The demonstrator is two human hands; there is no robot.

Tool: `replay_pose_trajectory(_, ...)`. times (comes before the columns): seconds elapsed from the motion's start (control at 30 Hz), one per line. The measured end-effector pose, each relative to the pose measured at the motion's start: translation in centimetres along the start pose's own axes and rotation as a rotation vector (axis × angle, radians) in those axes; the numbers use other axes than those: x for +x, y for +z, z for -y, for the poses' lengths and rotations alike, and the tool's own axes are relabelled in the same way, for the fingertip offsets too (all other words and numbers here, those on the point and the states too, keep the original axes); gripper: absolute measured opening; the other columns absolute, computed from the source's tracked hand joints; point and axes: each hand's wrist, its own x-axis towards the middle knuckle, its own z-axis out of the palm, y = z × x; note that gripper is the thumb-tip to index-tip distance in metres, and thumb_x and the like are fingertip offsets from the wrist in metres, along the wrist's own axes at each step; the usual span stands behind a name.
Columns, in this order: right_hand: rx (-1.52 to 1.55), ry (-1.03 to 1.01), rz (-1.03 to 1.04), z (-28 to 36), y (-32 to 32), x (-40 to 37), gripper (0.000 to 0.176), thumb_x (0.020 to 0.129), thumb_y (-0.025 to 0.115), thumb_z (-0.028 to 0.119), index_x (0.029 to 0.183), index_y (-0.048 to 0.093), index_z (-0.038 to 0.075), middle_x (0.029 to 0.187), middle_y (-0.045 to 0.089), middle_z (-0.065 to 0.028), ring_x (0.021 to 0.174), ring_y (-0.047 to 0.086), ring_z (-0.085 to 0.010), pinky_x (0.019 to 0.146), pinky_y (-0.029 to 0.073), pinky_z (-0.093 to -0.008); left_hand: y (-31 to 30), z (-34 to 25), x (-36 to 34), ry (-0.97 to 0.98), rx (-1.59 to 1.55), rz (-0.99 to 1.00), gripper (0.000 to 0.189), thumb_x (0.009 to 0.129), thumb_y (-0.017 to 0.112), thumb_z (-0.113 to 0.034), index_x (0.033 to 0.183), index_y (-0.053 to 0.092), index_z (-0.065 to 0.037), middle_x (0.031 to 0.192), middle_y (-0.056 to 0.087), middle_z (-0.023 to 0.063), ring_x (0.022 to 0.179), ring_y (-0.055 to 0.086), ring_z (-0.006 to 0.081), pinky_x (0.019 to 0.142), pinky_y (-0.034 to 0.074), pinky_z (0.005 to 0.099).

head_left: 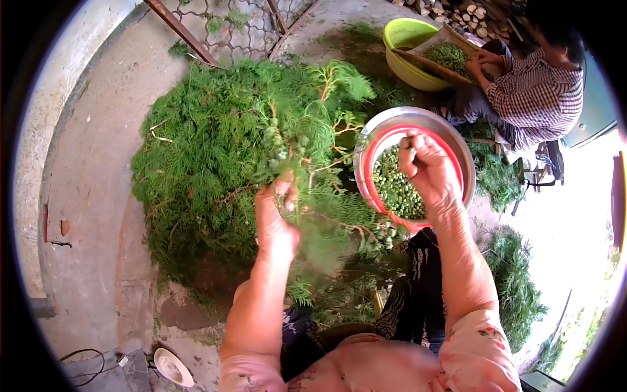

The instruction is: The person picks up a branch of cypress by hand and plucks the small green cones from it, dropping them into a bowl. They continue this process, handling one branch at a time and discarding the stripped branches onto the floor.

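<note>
Left hand (pixel 278 196) closed around a leafy green branch (pixel 313 153) beside the foliage pile (pixel 196 170), right hand (pixel 428 157) above the red-rimmed basin (pixel 401 183) of green pods (pixel 395 186), thumb and fingers curled together, any item pinched unclear, another person (pixel 539 91) seated near a yellow-green tub (pixel 411 68).

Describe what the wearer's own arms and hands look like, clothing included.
Both the left hand and the right hand are ungloved, and the forearms are bare, with no watch or bracelet visible. The left sleeve and right sleeve are short, loose and pale pink; the right shows small red flowers. Nail details are too small to tell.
</note>
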Motion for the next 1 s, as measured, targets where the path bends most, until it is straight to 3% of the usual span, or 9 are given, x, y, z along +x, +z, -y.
replay_pose_trajectory(0.07,-0.225,-0.079,-0.124,1.4,-2.1,0.3,0.010,0.087,0.055,0.009,0.092,0.058,0.001,0.079,0.056,-0.0062,0.064,0.054,-0.0146,0.054,0.045,-0.0243,-0.7,0.0,0.1,0.104,0.076,-0.001,0.016,0.075,0.066,-0.025,0.083,0.063,-0.011,0.064,0.054,-0.0057,0.050,0.037,0.0045,0.049,0.032,0.0225)
replay_pose_trajectory(0.27,-0.808,-0.107,-0.417,2.6,-3.9,0.0,0.029,0.079,0.053,0.009,0.105,0.059,-0.003,0.089,0.061,-0.0120,0.076,0.059,-0.0176,0.066,0.048,-0.0269,-1.3,-0.6,0.7,-0.039,0.036,0.005,0.011,0.079,0.065,-0.014,0.083,0.063,-0.004,0.065,0.056,0.0006,0.048,0.043,0.0073,0.042,0.030,0.0209)
replay_pose_trajectory(0.37,-1.004,-0.284,-0.529,3.7,-6.1,-0.2,0.039,0.074,0.052,0.013,0.108,0.058,-0.005,0.103,0.061,-0.0190,0.095,0.058,-0.0237,0.084,0.041,-0.0278,-1.7,0.1,1.4,0.082,0.034,0.106,0.011,0.079,0.067,-0.015,0.080,0.064,-0.005,0.063,0.056,0.0006,0.049,0.046,0.0082,0.043,0.032,0.0214)
replay_pose_trajectory(0.4,-1.316,-0.486,-0.389,4.4,-8.0,-0.4,0.039,0.074,0.048,0.010,0.108,0.058,-0.005,0.103,0.061,-0.0200,0.094,0.058,-0.0241,0.084,0.042,-0.0288,-1.7,0.1,1.3,0.096,0.058,0.146,0.011,0.080,0.067,-0.016,0.080,0.064,-0.005,0.063,0.056,0.0004,0.049,0.046,0.0084,0.044,0.033,0.0218)
replay_pose_trajectory(0.6,-1.236,-0.471,-0.598,5.2,-10.2,1.3,0.038,0.072,0.045,0.005,0.106,0.059,-0.006,0.104,0.061,-0.0197,0.095,0.058,-0.0254,0.086,0.042,-0.0308,-1.5,0.3,0.8,0.155,0.249,0.233,0.012,0.083,0.063,-0.018,0.083,0.065,-0.006,0.064,0.055,-0.0015,0.057,0.046,0.0073,0.056,0.038,0.0223)
replay_pose_trajectory(0.67,-1.262,-0.474,-0.645,5.0,-10.0,1.4,0.033,0.074,0.047,0.004,0.104,0.060,-0.005,0.103,0.061,-0.0188,0.095,0.058,-0.0252,0.086,0.043,-0.0309,-1.9,0.6,1.1,0.149,0.318,0.226,0.017,0.085,0.061,-0.017,0.098,0.064,-0.006,0.066,0.054,-0.0034,0.060,0.044,0.0065,0.058,0.037,0.0217)
replay_pose_trajectory(0.8,-1.548,-0.860,-0.514,2.8,-7.0,1.4,0.021,0.080,0.056,0.005,0.100,0.062,0.002,0.095,0.063,-0.0152,0.090,0.060,-0.0256,0.081,0.047,-0.0321,-1.8,0.5,1.2,0.262,0.425,0.262,0.021,0.086,0.059,-0.014,0.105,0.062,-0.007,0.070,0.055,-0.0040,0.064,0.045,0.0054,0.057,0.037,0.0211)
replay_pose_trajectory(0.9,-1.387,-0.836,-0.198,-0.6,0.2,-1.8,0.019,0.081,0.059,0.003,0.099,0.061,0.001,0.091,0.062,-0.0134,0.084,0.060,-0.0213,0.075,0.047,-0.0294,-1.0,0.3,0.9,0.480,0.549,0.284,0.021,0.086,0.059,-0.016,0.107,0.062,-0.012,0.069,0.056,-0.0042,0.062,0.045,0.0042,0.055,0.037,0.0204)
replay_pose_trajectory(1.0,-1.304,-0.763,0.062,-3.7,3.1,-3.8,0.021,0.077,0.058,-0.004,0.097,0.060,0.001,0.091,0.061,-0.0127,0.082,0.061,-0.0229,0.074,0.048,-0.0298,-0.8,0.4,0.4,0.396,0.725,0.225,0.022,0.085,0.060,-0.019,0.107,0.062,-0.014,0.064,0.054,-0.0054,0.056,0.044,0.0049,0.051,0.036,0.0211)
